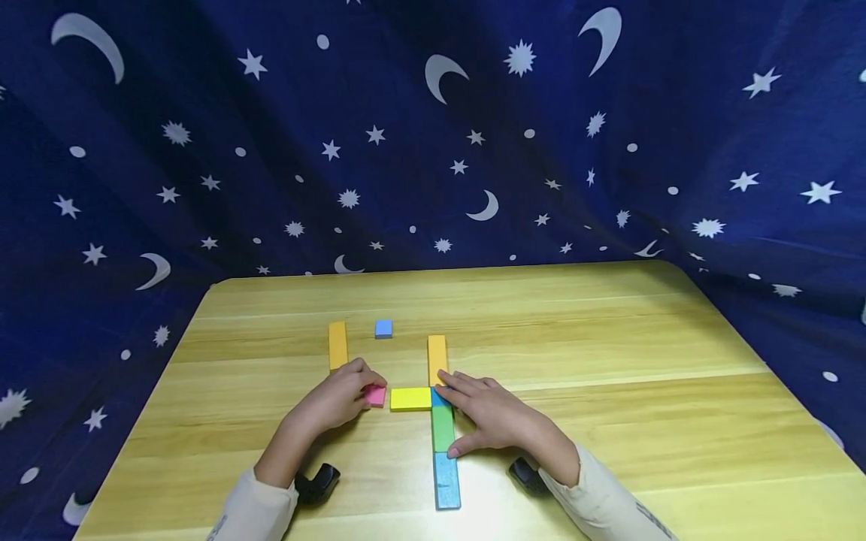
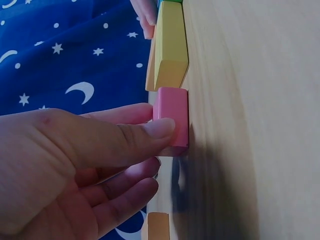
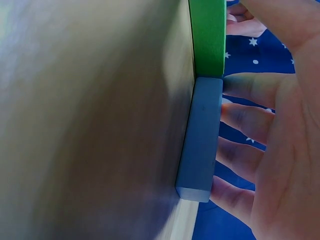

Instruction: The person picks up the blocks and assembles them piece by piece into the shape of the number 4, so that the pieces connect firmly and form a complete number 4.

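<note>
Between thumb and fingers, my left hand [image 1: 334, 398] pinches a small pink block [image 2: 175, 107], low at the tabletop. Just right of it lies a yellow block [image 1: 410, 400], a narrow gap away. That yellow block meets a line of blocks: an orange block [image 1: 437, 359] at the far end, a blue block [image 3: 202, 135], a green block [image 1: 443, 430] and a light blue block [image 1: 446, 481] nearest me. My right hand [image 1: 497, 417] is spread over this line, fingertips touching the blue block and thumb near the green one. Fingers partly cover the blue block in the head view.
Beyond my left hand lies another orange block [image 1: 337, 344], its near end hidden by the hand. A small blue cube [image 1: 383, 329] stands farther back. The wooden table [image 1: 643, 338] ends at a dark blue cloth [image 1: 406, 98] with moons and stars.
</note>
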Available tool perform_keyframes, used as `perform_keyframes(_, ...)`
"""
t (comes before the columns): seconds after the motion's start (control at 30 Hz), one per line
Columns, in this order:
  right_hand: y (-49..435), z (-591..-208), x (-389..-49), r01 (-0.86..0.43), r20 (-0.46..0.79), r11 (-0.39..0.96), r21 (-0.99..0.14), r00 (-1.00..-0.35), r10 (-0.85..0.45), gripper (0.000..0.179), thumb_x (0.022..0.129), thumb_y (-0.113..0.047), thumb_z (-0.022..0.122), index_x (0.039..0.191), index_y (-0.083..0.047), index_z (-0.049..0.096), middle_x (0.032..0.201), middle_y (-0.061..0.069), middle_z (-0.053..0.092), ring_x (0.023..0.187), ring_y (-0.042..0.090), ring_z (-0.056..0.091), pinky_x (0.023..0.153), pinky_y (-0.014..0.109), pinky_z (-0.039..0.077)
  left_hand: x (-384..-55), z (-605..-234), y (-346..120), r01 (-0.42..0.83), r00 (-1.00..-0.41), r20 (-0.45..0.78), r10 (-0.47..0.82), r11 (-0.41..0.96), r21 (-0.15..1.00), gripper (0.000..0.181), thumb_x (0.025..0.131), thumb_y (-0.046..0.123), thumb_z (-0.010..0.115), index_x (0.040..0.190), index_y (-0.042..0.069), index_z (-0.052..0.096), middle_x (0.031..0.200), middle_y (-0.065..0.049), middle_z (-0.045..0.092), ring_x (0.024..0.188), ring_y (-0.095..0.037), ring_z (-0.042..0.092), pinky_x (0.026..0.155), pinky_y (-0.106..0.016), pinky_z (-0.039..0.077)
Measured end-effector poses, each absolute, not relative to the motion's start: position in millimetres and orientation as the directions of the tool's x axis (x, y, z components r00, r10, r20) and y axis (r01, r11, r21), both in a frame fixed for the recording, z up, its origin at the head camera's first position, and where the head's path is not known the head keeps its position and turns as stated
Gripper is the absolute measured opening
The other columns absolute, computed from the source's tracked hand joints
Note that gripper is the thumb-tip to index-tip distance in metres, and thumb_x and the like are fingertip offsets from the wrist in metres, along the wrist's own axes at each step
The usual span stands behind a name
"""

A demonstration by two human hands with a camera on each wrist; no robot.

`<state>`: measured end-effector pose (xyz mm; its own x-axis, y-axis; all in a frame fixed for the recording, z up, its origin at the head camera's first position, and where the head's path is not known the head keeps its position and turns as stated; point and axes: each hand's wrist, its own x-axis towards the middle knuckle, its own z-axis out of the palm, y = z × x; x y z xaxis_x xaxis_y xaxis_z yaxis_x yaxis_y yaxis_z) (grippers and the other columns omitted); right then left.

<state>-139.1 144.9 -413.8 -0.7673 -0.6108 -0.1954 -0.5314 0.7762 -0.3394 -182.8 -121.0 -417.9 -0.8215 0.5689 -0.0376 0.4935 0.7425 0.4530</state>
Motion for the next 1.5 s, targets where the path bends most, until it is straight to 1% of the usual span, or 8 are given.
perform_keyframes(0.43,145.2,-415.3,-139.8,-0.520,-0.202,0.778,-0.353,-0.769,-0.606,0.091,0.071,-0.061,0.063,0.142,-0.012,0.033,0.152,0.006,0.020,0.138,0.028,0.022,0.105,0.050,0.027,-185.8,-421.3,-123.3,0.537,-0.798,-0.002,0.603,0.713,0.452,0.026,0.075,0.000,0.070,0.100,0.010,0.067,0.088,0.001,0.052,0.078,-0.011,0.047,0.070,-0.025,0.045)
perform_keyframes(0.97,144.8,-414.9,-140.3,-0.536,-0.172,0.757,-0.373,-0.762,-0.624,0.091,0.071,-0.063,0.061,0.141,-0.012,0.034,0.152,0.007,0.021,0.138,0.030,0.023,0.104,0.050,0.028,-184.6,-418.0,-123.2,0.547,-0.787,-0.011,0.616,0.707,0.449,0.027,0.075,0.003,0.071,0.101,0.008,0.067,0.088,-0.001,0.052,0.077,-0.012,0.048,0.068,-0.023,0.044)
perform_keyframes(1.17,148.4,-413.5,-139.7,-0.532,-0.163,0.765,-0.363,-0.772,-0.614,0.091,0.072,-0.062,0.062,0.141,-0.011,0.034,0.152,0.007,0.021,0.137,0.030,0.024,0.104,0.051,0.028,-187.7,-418.0,-120.4,0.565,-0.776,0.003,0.631,0.693,0.448,0.028,0.075,0.002,0.071,0.102,0.009,0.067,0.089,-0.001,0.053,0.079,-0.012,0.048,0.070,-0.024,0.045)
perform_keyframes(1.5,145.0,-414.8,-141.0,-0.533,-0.180,0.757,-0.378,-0.759,-0.625,0.091,0.072,-0.061,0.062,0.142,-0.011,0.033,0.152,0.006,0.020,0.138,0.029,0.022,0.105,0.051,0.027,-186.7,-419.2,-125.8,0.528,-0.798,-0.019,0.603,0.712,0.463,0.026,0.077,0.002,0.069,0.101,0.010,0.068,0.089,0.000,0.053,0.080,-0.011,0.049,0.071,-0.025,0.046)
